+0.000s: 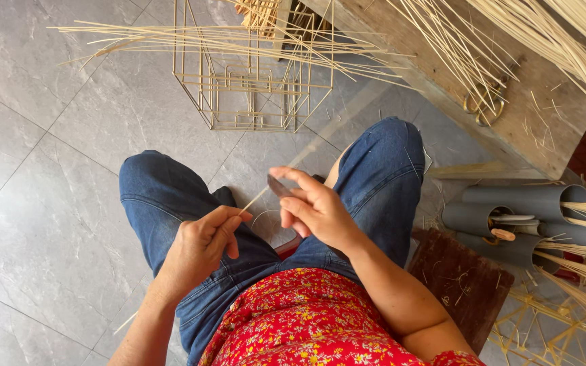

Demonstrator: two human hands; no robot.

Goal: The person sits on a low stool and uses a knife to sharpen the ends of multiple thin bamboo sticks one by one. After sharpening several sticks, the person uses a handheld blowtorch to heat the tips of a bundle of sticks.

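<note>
left hand (203,237): pinching thin bamboo strip (256,200) above lap | right hand (312,207): gripping small blade (279,186) against strip | wire-like stick frame (252,81) on floor ahead | grey tubes (523,210) at right

A craft workshop: bamboo strips (564,41) heaped on a wooden bench (442,74), stick-built frame (252,81) on tiled floor (49,169).
</note>
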